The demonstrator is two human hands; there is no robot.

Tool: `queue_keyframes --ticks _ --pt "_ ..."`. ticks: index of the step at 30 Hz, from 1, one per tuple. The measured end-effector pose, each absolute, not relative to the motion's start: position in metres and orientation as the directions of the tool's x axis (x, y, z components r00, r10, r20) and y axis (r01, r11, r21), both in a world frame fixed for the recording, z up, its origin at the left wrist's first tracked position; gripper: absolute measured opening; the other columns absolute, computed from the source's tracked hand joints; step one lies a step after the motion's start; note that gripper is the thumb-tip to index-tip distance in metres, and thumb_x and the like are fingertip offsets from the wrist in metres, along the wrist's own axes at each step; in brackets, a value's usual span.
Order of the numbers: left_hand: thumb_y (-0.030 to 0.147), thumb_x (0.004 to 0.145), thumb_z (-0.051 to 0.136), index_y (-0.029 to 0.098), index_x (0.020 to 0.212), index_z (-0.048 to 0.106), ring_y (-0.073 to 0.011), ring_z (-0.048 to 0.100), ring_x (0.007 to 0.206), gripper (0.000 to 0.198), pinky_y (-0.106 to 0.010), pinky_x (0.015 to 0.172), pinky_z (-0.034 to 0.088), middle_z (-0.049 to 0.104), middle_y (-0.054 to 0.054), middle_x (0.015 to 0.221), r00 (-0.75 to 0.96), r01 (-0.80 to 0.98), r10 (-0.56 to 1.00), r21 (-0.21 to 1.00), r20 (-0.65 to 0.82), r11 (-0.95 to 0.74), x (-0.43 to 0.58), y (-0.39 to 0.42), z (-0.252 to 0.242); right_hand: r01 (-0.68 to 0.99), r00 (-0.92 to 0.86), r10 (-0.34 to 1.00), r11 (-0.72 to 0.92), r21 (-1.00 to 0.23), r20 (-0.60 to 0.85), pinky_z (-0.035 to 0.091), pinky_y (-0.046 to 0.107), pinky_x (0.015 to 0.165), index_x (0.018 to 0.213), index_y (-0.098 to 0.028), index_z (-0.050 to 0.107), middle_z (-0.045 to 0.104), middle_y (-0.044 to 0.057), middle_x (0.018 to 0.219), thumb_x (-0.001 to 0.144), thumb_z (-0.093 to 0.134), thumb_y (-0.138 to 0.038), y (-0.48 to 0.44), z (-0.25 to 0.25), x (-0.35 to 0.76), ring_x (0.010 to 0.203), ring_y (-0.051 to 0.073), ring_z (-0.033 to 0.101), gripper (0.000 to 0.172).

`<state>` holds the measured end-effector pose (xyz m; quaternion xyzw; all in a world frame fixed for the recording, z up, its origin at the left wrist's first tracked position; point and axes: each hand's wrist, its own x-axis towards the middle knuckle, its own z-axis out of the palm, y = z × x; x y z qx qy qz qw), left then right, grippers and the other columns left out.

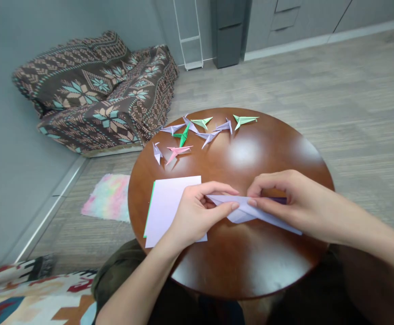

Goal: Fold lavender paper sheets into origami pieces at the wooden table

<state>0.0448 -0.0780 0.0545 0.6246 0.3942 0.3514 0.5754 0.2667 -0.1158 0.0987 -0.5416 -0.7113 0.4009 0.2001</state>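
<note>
Right of the sheets (170, 195), folded paper (241, 215) over the counter (247, 271)

Fingers of the left hand (197, 212) pinch its part nearer the sheets; fingers of the right hand (295, 198) pinch farther off. Beyond the sheets lie paper birds (183, 136).

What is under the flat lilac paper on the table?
A green sheet: its edge shows along the left side of the lilac paper. The rest of that sheet, and anything else between paper and table, is covered.
</note>
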Motion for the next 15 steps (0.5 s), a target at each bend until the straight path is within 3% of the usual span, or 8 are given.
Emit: queue_keyframes --ticks 8,15 --pt "0.022 0.073 0.087 0.019 0.088 0.081 -0.0095 0.06 0.057 0.017 -0.018 0.051 0.044 0.076 -0.002 0.077 0.423 0.066 0.904 0.997 -0.054 0.029 0.0471 -0.0782 0.0577 0.611 -0.325 0.933 0.086 -0.787 -0.151 0.043 0.029 0.062 0.082 -0.025 0.074 0.075 -0.002 0.078 0.095 0.06 -0.028 -0.1158 0.0978 0.2669 0.07 0.017 0.065 0.019" --pt "0.022 0.074 0.086 0.019 0.089 0.083 -0.0115 0.065 0.065 0.015 -0.018 0.056 0.047 0.078 -0.003 0.083 0.426 0.062 0.905 0.998 -0.003 -0.026 0.0463 -0.0785 0.0547 0.606 -0.32 0.934 0.072 -0.792 -0.16 0.043 0.029 0.064 0.082 -0.025 0.074 0.075 -0.003 0.078 0.095 0.061 -0.027 -0.1157 0.0981 0.2664 0.071 0.017 0.065 0.018"
